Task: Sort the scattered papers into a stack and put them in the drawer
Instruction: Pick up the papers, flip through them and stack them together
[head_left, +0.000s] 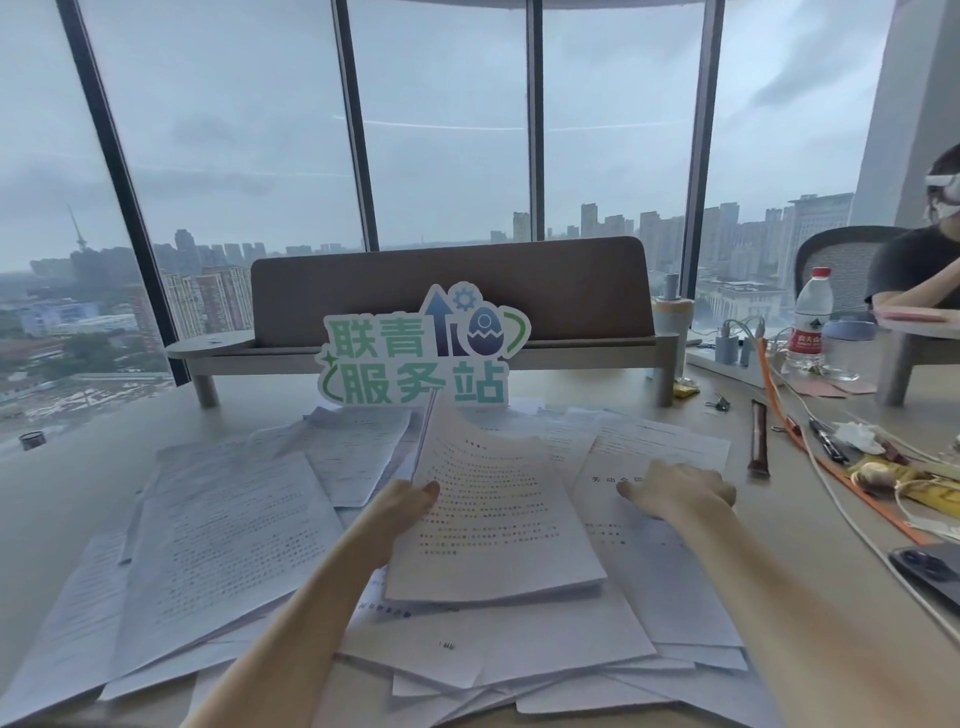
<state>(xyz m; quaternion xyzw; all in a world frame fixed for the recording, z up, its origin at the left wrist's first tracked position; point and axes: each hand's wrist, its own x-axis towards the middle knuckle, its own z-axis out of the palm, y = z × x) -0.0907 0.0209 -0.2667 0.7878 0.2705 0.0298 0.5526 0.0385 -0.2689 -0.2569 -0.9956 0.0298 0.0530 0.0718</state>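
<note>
Many printed white papers (223, 545) lie scattered and overlapping across the desk in front of me. My left hand (402, 512) grips the left edge of a thin bundle of printed sheets (493, 519), thumb on top, lifting it above the pile with its far end curling upward. My right hand (680, 491) rests palm down with fingers spread on a titled sheet (660, 571) at the right of the pile. No drawer is in view.
A cut-out sign (421, 348) with green characters stands behind the papers, before a desk shelf (452, 301). To the right lie a water bottle (810, 319), cables, pens, clips and a dark phone (930, 571). Another person (919, 270) sits at far right.
</note>
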